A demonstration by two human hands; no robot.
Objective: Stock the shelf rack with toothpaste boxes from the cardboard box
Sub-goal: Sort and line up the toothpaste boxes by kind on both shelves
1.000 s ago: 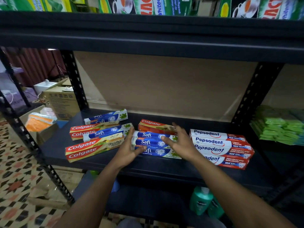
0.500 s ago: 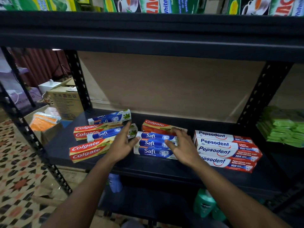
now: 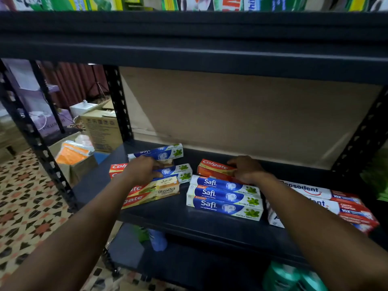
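Our hands have reached deeper onto the black metal shelf [image 3: 201, 222]: our right hand [image 3: 247, 170] clasps the red Colgate toothpaste box [image 3: 214, 166], lying flat, lengthwise left-to-right; of our left hand [image 3: 142, 171], blurred, we cannot tell the grip.

Safi boxes [image 3: 224, 196] on shelf [image 3: 189, 219]; Colgate boxes [image 3: 151, 192] left, Pepsodent boxes [image 3: 344, 204] right.

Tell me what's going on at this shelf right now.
A person is tidying toothpaste boxes on a black rack shelf. The left hand is on the blue Safi box lying over the Colgate boxes at the left; blur hides whether it grips it. The right hand holds the end of the red Colgate box at the back. Three Safi boxes lie side by side in front of it, and Pepsodent boxes sit to the right, partly behind the right forearm.
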